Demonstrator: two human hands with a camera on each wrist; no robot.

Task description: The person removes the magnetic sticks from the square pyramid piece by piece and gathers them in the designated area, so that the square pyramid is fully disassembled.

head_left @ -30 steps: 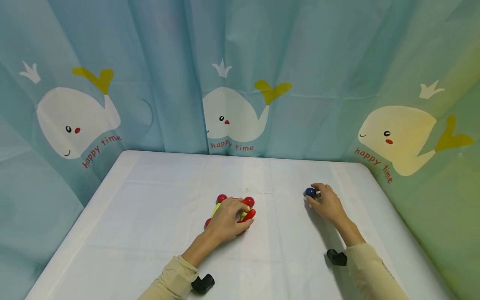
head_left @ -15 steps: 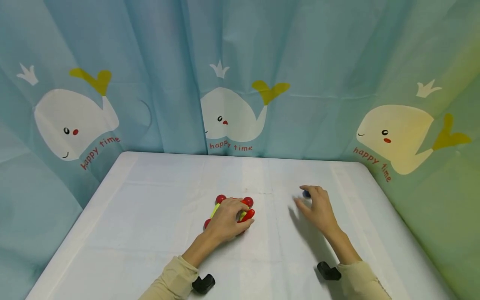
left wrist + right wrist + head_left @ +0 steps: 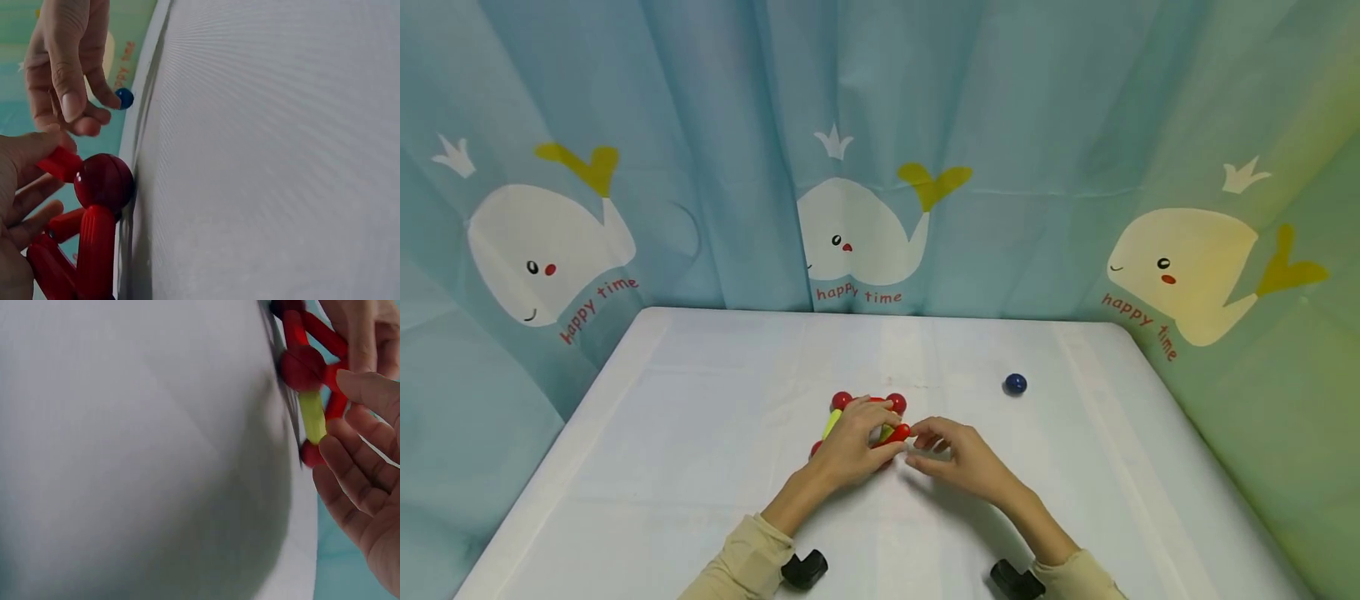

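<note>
On the white table, a small frame of red balls (image 3: pixel 896 403), red sticks and yellow-green sticks (image 3: pixel 832 422) sits partly hidden under my left hand (image 3: pixel 850 437). That hand pinches a raised red stick (image 3: pixel 60 164), which meets a dark red ball (image 3: pixel 104 182) in the left wrist view. My right hand (image 3: pixel 970 462) is just right of this stick's free end, thumb and fingers loosely bent and apart, with nothing seen between them. Whether a fingertip touches the stick I cannot tell. A dark blue ball (image 3: pixel 1016 384) lies alone on the table, farther back and right.
The white table (image 3: pixel 715 467) runs back to a blue-green curtain (image 3: pixel 1037 100) printed with whales. Black curved pieces (image 3: pixel 805 569) stick out at both sleeve cuffs (image 3: pixel 752 546).
My right hand has let go of the blue ball and moved left and nearer, to the frame. The ball stays on the table. My left hand keeps its hold.
</note>
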